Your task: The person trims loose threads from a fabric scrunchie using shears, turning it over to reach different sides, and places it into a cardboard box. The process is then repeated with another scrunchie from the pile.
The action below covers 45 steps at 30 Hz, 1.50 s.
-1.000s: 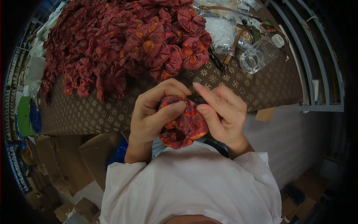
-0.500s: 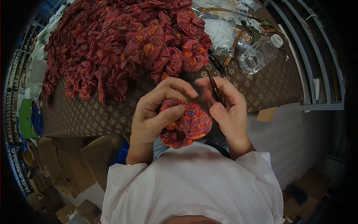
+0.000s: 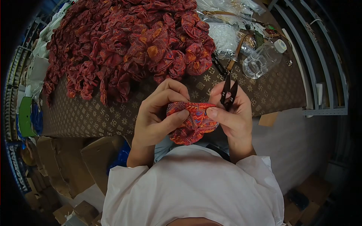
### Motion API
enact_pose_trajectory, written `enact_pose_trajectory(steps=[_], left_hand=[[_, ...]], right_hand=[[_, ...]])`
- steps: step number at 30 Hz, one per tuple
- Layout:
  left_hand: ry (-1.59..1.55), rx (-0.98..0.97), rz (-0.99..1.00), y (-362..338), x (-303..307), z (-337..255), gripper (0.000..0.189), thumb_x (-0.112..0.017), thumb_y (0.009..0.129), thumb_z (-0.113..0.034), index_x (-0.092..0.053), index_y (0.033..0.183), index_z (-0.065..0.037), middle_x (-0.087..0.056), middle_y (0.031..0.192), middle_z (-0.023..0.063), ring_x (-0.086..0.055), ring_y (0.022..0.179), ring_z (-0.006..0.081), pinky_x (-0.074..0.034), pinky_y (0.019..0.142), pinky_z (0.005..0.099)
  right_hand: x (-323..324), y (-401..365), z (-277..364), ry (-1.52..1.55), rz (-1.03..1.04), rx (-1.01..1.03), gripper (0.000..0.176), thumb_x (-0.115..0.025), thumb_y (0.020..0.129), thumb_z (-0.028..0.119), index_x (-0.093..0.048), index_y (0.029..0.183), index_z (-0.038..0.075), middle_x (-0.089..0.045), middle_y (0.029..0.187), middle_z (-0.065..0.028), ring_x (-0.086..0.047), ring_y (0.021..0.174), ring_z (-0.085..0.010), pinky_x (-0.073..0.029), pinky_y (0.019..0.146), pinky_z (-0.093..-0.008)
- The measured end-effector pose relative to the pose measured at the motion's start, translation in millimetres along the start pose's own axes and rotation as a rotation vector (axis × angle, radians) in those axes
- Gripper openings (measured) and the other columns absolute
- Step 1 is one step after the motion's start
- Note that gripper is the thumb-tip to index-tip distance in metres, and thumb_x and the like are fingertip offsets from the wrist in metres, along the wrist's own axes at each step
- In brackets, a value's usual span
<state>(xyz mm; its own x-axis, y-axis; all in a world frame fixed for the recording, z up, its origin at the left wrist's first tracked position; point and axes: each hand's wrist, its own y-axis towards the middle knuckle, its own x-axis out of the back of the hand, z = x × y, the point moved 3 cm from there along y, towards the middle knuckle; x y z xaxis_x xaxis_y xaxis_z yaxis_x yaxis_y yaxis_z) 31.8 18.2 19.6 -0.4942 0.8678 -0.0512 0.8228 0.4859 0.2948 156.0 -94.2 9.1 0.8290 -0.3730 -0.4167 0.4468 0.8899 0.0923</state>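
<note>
Between my two hands is a red patterned fabric piece (image 3: 194, 126), gathered and ring-like, resembling a scrunchie. My left hand (image 3: 160, 116) pinches its left side, thumb on top. At its upper right edge, the thumb and fingers of my right hand (image 3: 233, 115) press on the cloth. That same hand also carries dark thread snips (image 3: 228, 94), their blades apart and pointing away from me, above the cloth's edge. The fingers behind the fabric are partly hidden.
A large heap of similar red fabric pieces (image 3: 128, 45) covers the far left of the table with a brown patterned cloth (image 3: 86, 116). A clear plastic bottle (image 3: 262, 60), plastic bags (image 3: 222, 35) and brown straps lie at the back right. Metal shelving (image 3: 328, 112) stands to the right.
My right hand has come onto the fabric's upper right edge and now pinches it. The snips have turned, showing their spread blades. The cloth is stretched between both hands.
</note>
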Motion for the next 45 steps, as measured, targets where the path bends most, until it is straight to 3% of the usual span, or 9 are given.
enact_pose_trajectory(steps=[6, 8, 17, 28, 31, 35, 37, 41, 45], left_hand=[[0.186, -0.046, 0.068, -3.2, 6.1, 4.4, 0.010, -0.060, 0.071, -0.002, -0.057, 0.080, 0.001, -0.050, 0.086, 0.0058, -0.050, 0.075, 0.0118, -0.040, 0.066, 0.0237], [0.148, 0.164, 0.037, -15.7, 20.6, 9.1, 0.009, -0.059, 0.075, -0.001, -0.056, 0.083, 0.002, -0.052, 0.083, 0.0051, -0.052, 0.066, 0.0102, -0.042, 0.057, 0.0223], [0.103, 0.208, -1.262, -198.5, 169.1, 14.4, 0.020, -0.051, 0.086, -0.022, -0.055, 0.082, -0.003, -0.053, 0.069, -0.0039, -0.047, 0.062, 0.0022, -0.039, 0.058, 0.0175], [0.141, 0.859, -2.005, -541.6, 141.7, 96.9, 0.019, -0.057, 0.079, -0.010, -0.053, 0.095, 0.000, -0.058, 0.087, 0.0076, -0.058, 0.080, 0.0179, -0.049, 0.064, 0.0288], [-0.054, 0.648, -2.191, -566.8, 123.3, 117.8, 0.032, -0.059, 0.078, -0.013, -0.050, 0.106, 0.000, -0.058, 0.091, 0.0100, -0.058, 0.082, 0.0223, -0.049, 0.067, 0.0331], [-0.012, 1.086, -2.287, -574.0, 121.9, 151.0, 0.044, -0.061, 0.077, -0.018, -0.045, 0.114, 0.001, -0.057, 0.091, 0.0102, -0.057, 0.076, 0.0207, -0.048, 0.060, 0.0315], [0.030, 0.877, -2.263, -550.0, 130.9, 150.5, 0.046, -0.065, 0.072, -0.018, -0.047, 0.106, 0.007, -0.059, 0.088, 0.0152, -0.058, 0.069, 0.0225, -0.044, 0.051, 0.0280], [0.692, 0.672, -2.078, -519.8, 185.0, 165.5, 0.037, -0.059, 0.074, -0.011, -0.050, 0.107, 0.003, -0.057, 0.097, 0.0163, -0.056, 0.088, 0.0249, -0.044, 0.079, 0.0326], [1.077, 0.227, -1.753, -333.9, 202.2, 64.4, 0.028, -0.056, 0.075, -0.005, -0.052, 0.103, -0.001, -0.052, 0.103, 0.0141, -0.050, 0.097, 0.0265, -0.038, 0.085, 0.0341]], right_hand=[[-13.0, 8.9, -14.0, -0.191, -0.038, -0.016, 0.028, -0.064, 0.071, -0.002, -0.051, 0.096, 0.000, -0.053, 0.077, -0.0007, -0.049, 0.065, -0.0037, -0.041, 0.061, -0.0166], [-13.6, 14.2, -26.6, -0.253, -0.017, -0.014, 0.026, -0.063, 0.071, -0.002, -0.052, 0.095, 0.000, -0.053, 0.076, -0.0008, -0.050, 0.067, -0.0048, -0.042, 0.062, -0.0173], [-1.9, 53.6, -97.1, -0.621, -0.032, 0.110, 0.018, -0.058, 0.078, 0.003, -0.054, 0.095, -0.003, -0.058, 0.081, -0.0050, -0.054, 0.072, -0.0093, -0.042, 0.070, -0.0218], [10.0, 52.3, -121.0, -1.032, 0.168, 0.185, 0.027, -0.058, 0.082, 0.014, -0.054, 0.100, -0.005, -0.058, 0.093, -0.0112, -0.053, 0.084, -0.0160, -0.041, 0.078, -0.0278], [8.5, 52.4, -123.8, -0.981, 0.190, 0.183, 0.027, -0.057, 0.082, 0.012, -0.053, 0.102, -0.006, -0.057, 0.092, -0.0113, -0.053, 0.083, -0.0165, -0.042, 0.077, -0.0274], [8.4, 52.6, -125.4, -0.941, 0.155, 0.155, 0.025, -0.056, 0.082, 0.008, -0.052, 0.102, -0.007, -0.057, 0.092, -0.0109, -0.054, 0.081, -0.0163, -0.044, 0.075, -0.0257], [4.2, 50.6, -126.1, -0.993, 0.184, 0.212, 0.025, -0.056, 0.082, 0.008, -0.052, 0.101, -0.007, -0.057, 0.091, -0.0108, -0.054, 0.081, -0.0159, -0.044, 0.074, -0.0254], [0.6, 49.1, -119.0, -0.994, 0.106, 0.155, 0.021, -0.056, 0.080, 0.007, -0.054, 0.097, -0.005, -0.058, 0.085, -0.0107, -0.054, 0.075, -0.0137, -0.045, 0.070, -0.0266], [-3.8, 50.0, -116.2, -1.018, 0.096, 0.203, 0.015, -0.057, 0.078, 0.006, -0.058, 0.090, -0.003, -0.062, 0.077, -0.0107, -0.057, 0.066, -0.0122, -0.045, 0.059, -0.0250]])
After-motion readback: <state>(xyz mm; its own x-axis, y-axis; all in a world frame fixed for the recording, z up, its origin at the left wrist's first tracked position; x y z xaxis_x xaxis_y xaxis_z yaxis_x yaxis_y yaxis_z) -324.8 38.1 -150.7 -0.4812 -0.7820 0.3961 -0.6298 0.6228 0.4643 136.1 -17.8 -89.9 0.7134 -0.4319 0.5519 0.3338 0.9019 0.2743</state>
